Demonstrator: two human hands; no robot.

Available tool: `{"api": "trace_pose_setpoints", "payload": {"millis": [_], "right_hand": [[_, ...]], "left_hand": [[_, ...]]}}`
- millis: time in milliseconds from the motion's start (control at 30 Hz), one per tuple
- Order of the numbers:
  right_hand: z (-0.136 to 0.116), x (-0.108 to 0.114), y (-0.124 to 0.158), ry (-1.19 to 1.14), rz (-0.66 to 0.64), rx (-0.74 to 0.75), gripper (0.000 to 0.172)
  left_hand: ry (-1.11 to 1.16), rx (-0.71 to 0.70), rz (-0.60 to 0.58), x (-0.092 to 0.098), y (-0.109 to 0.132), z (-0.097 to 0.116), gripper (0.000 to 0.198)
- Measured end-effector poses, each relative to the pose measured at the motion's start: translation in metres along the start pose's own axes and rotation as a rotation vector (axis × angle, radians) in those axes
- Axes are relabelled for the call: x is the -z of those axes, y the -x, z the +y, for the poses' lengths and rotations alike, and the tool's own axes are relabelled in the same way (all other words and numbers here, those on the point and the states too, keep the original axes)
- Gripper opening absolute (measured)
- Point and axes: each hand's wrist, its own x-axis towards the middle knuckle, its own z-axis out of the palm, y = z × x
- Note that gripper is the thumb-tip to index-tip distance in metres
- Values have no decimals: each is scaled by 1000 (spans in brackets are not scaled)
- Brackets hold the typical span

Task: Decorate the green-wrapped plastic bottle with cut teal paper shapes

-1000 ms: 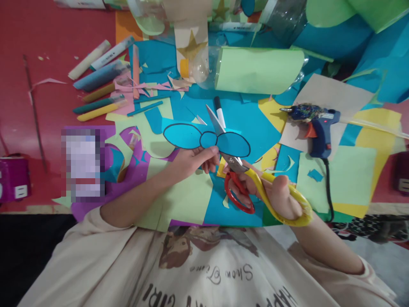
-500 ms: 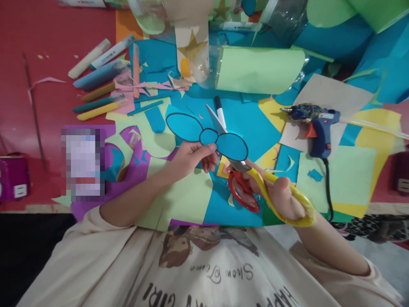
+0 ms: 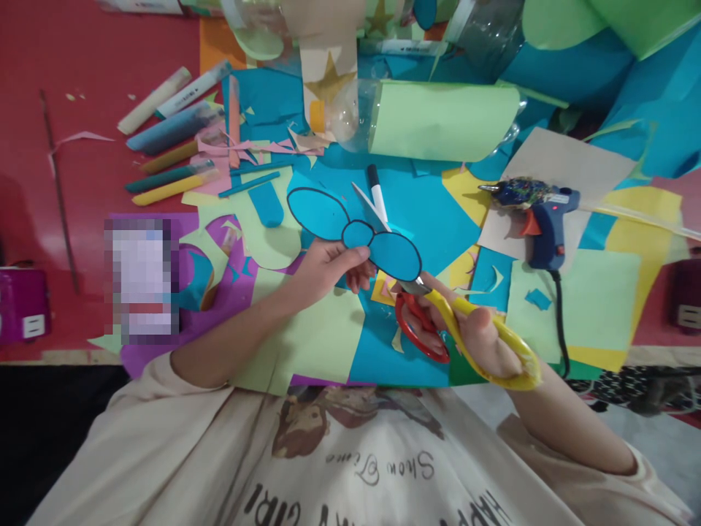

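Between thumb and fingers, my left hand [image 3: 334, 267] pinches a blue paper bow [image 3: 318, 213] with black outlines: two long loops and a round middle. My right hand [image 3: 476, 329] grips scissors [image 3: 454, 321] with one yellow and one red handle. Their blades are spread around the paper near the middle and right loop; one tip shows above the bow, and part of the blades is hidden behind the right loop. Just beyond the blade tip lies a marker [image 3: 377, 191] with a black cap.
A plastic bottle wrapped in green paper [image 3: 443, 117] lies ahead. At right is a blue glue gun [image 3: 548, 212] with a cord. Several markers [image 3: 169, 153] lie at left, above a blurred phone [image 3: 143, 281]. Coloured paper sheets [image 3: 323, 336] and scraps cover the table.
The bow has tilted slightly in my left hand, its right loop dipping a little. The scissors have shifted slightly, and the red handle sits a bit further right.
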Motion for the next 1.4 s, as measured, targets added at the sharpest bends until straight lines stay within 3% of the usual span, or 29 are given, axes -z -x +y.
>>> {"api": "trace_pose_setpoints", "payload": {"millis": [233,433,567,1100,1400], "right_hand": [[5,6,5,16,-53,48,80],[-5,3,4,-18,-21,-8,83],[-9,2,4,-1,-6,3,76],[10,14,12,67,49,-28,83],[-2,10,8,94,-91,-37,82]], "left_hand": [[-11,-33,9,2,-1,-3,49],[25,-45,28,5,-2,-6,45],[23,-27,41,5,-2,-7,44],[22,-29,35,4,-2,-4,42],[-77,-44,183,8,-4,-16,54]]}}
